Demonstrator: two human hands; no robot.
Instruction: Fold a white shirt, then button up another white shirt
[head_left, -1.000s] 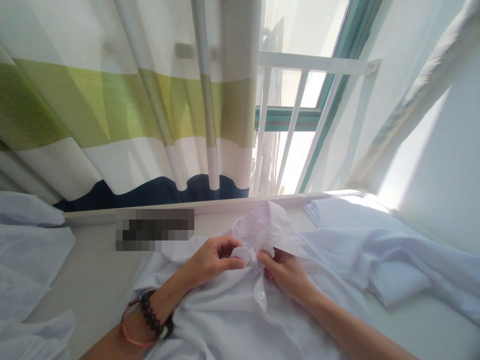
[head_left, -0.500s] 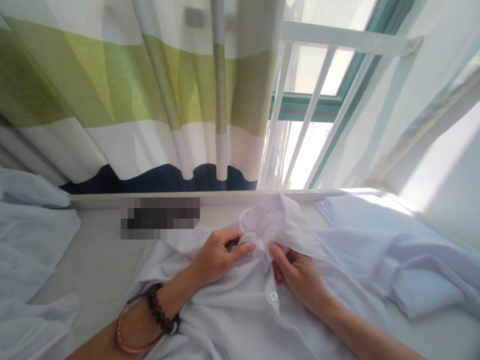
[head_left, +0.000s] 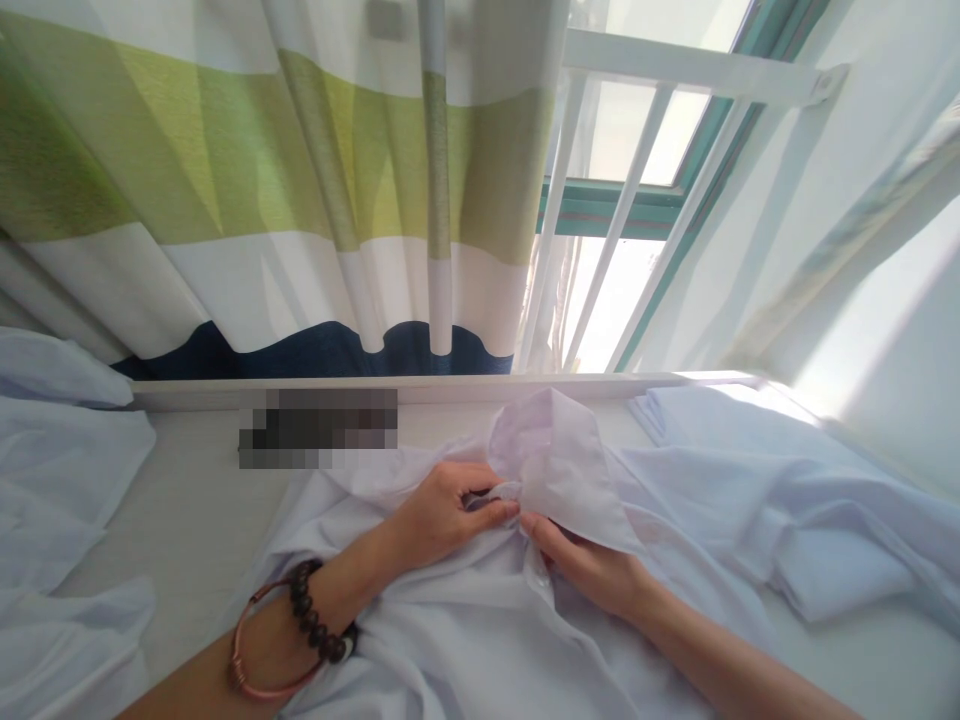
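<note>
A white button-up shirt (head_left: 480, 640) lies spread on a pale table (head_left: 187, 510) in front of me. Its collar (head_left: 555, 470) stands up at the far end. My left hand (head_left: 442, 515) pinches the shirt's front edge just under the collar, fingers curled on the cloth. My right hand (head_left: 592, 565) grips the opposite front edge, partly tucked beneath the collar flap, so its fingertips are half hidden. The two hands nearly touch at the shirt's neck. A dark bead bracelet and a pink band (head_left: 300, 635) circle my left wrist.
More white garments lie at the left (head_left: 60, 480) and folded at the right (head_left: 787, 500). A striped green, white and navy curtain (head_left: 262, 200) hangs behind the table's back rim. A barred window (head_left: 630, 200) is beyond, a white wall at right.
The collar flap has come down over my right hand, hiding the button seen before. Both hands stay closed on the cloth at the neck, shifted slightly right. The view tilted a little.
</note>
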